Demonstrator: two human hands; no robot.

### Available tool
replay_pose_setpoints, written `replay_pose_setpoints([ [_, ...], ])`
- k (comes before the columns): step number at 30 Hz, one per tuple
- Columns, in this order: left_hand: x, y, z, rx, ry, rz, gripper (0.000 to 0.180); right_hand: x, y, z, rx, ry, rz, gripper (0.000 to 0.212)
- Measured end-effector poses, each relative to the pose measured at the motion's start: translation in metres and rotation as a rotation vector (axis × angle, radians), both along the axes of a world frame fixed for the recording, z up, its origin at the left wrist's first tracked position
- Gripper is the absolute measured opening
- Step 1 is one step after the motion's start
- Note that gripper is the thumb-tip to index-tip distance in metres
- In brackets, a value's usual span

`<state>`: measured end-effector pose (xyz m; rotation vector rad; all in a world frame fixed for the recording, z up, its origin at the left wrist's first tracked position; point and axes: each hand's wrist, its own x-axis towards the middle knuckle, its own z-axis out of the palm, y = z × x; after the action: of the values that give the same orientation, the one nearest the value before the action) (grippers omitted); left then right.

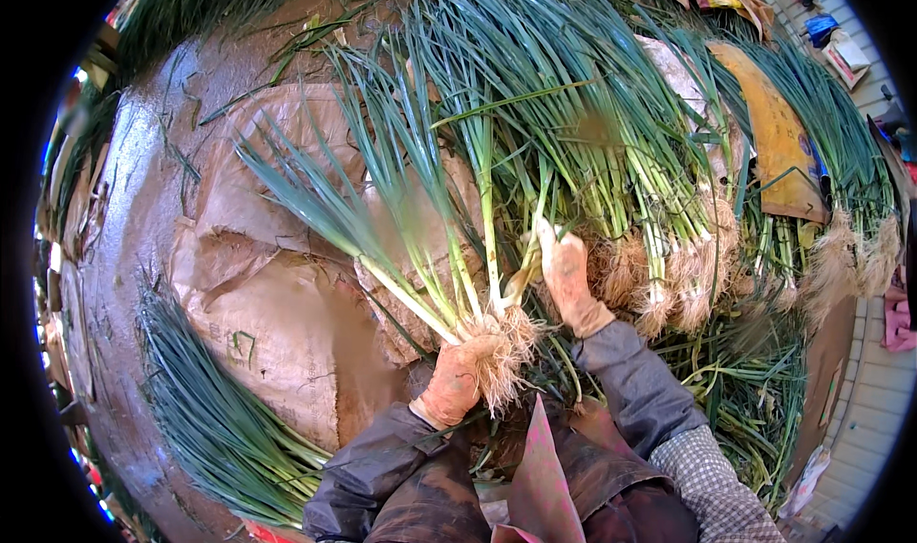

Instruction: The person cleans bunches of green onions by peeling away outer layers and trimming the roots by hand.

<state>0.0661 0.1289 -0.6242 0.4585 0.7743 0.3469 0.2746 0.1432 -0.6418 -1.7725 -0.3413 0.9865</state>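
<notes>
My left hand [457, 383], in a dirty orange-tan glove, is closed around the root end of several green onions [449, 290]. Their pale, hairy roots [506, 352] spill out beside the fingers, and the long blue-green leaves fan up and to the left. My right hand [570, 274], gloved alike, is just right of this bunch. Its fingers pinch a yellowish outer leaf [522, 277] that runs down toward the same roots; the fingertips are partly hidden.
A large heap of green onions [573, 132] lies ahead and right, roots toward me. Tan sacks [277, 323] cover the ground at left, beside another green onion pile [220, 419]. Stripped leaves [745, 400] lie at lower right. A yellow sack [769, 132] rests across the far-right onions.
</notes>
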Motion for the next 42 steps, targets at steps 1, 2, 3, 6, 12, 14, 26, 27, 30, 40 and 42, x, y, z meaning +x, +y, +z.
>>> replay_pose_setpoints([
  [1,0.002,-0.001,0.001,0.255,0.014,-0.041,0.014,0.003,-0.014,-0.010,-0.046,-0.266,0.168,0.036],
  [2,0.005,-0.001,0.005,0.510,0.025,-0.081,0.013,0.001,-0.035,-0.025,0.067,-0.653,0.375,0.031],
  [3,0.003,0.002,0.006,0.322,0.017,-0.012,0.013,-0.010,-0.047,-0.018,0.089,-1.267,0.680,0.026],
  [6,-0.004,0.007,0.003,-0.064,-0.076,0.135,0.014,-0.046,-0.097,0.026,0.125,-0.618,0.886,0.025],
  [12,-0.002,0.012,0.021,-0.231,-0.118,0.173,0.014,-0.020,-0.124,0.035,0.134,0.392,0.340,0.040],
  [14,-0.007,0.012,0.022,-0.219,-0.138,0.186,0.015,-0.012,-0.088,0.035,0.163,0.408,0.340,0.056],
  [26,-0.030,0.018,0.011,0.408,0.061,-0.354,0.024,-0.004,-0.004,0.006,0.059,0.386,0.304,0.031],
  [27,-0.019,0.018,0.014,0.594,0.051,-0.427,0.023,-0.004,-0.005,0.003,0.146,0.511,0.269,0.033],
  [30,0.011,0.013,0.016,0.411,-0.022,-0.277,0.023,-0.003,-0.004,0.003,0.418,0.822,0.209,0.047],
  [40,0.008,0.008,0.013,-0.145,-0.101,0.010,0.024,-0.022,0.002,-0.039,0.847,1.380,-0.243,0.036],
  [42,0.004,0.006,0.007,-0.113,-0.109,-0.018,0.023,-0.023,-0.001,-0.037,0.771,1.334,-0.341,0.033],
])
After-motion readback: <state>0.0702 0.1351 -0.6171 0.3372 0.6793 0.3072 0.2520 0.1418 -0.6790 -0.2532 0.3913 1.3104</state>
